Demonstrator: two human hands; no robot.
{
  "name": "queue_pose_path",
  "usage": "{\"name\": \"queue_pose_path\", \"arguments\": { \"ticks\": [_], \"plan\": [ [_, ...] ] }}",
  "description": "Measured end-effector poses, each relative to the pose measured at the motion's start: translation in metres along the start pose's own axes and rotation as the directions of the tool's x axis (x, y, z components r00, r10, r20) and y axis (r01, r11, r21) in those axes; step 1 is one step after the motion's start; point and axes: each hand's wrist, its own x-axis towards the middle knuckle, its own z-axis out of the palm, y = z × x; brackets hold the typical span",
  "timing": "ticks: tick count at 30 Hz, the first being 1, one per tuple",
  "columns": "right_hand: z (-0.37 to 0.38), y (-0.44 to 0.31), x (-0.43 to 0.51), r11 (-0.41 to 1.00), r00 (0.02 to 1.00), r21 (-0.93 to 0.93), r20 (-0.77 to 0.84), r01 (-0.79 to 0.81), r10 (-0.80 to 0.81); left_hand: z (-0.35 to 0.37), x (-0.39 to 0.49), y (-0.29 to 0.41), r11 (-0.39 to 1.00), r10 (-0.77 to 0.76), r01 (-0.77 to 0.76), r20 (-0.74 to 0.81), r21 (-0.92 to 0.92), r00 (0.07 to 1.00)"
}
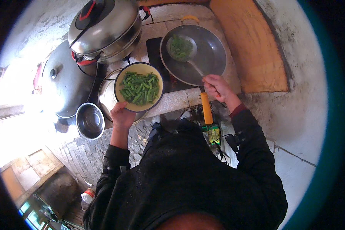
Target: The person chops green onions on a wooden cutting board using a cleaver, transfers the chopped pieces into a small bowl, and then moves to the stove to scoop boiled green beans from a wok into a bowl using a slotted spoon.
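Observation:
My left hand (122, 117) grips the near rim of a cream bowl (157, 102) with a dark edge, thumb over the rim. Cut green beans (140, 87) lie in the bowl. My right hand (219, 88) is closed around the handle of a metal ladle or skimmer (194, 51), whose round head is inside a large grey wok (215, 57). More green beans (180, 47) fill that head. The wok stands on a black cooktop (155, 51), its orange-yellow handle (206, 109) pointing towards me.
A large lidded steel steamer pot (112, 31) stands at the back left. Beside it are a big grey lid (72, 77) with a black knob and an empty steel bowl (90, 121). A round metal lid (107, 93) lies partly under the cream bowl. An orange wooden board (247, 49) lines the right side.

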Motion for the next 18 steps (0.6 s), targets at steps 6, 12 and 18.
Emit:
{"name": "queue_pose_path", "arguments": {
  "ticks": [6, 12, 18],
  "plan": [
    [-0.006, 0.001, -0.038, 0.994, 0.994, -0.004, 0.034, 0.107, -0.107, 0.003, 0.006, 0.002, 1.000, -0.019, 0.019, 0.042, -0.001, 0.999],
    [-0.002, 0.019, -0.053, 0.995, 0.992, -0.066, -0.102, 0.074, -0.080, 0.008, 0.008, 0.000, 0.999, -0.039, 0.039, 0.054, -0.003, 0.998],
    [0.001, 0.026, -0.049, 0.999, 0.989, -0.007, -0.137, 0.053, -0.053, 0.012, 0.016, -0.001, 0.998, -0.055, 0.055, 0.024, 0.008, 0.998]
  ]
}}
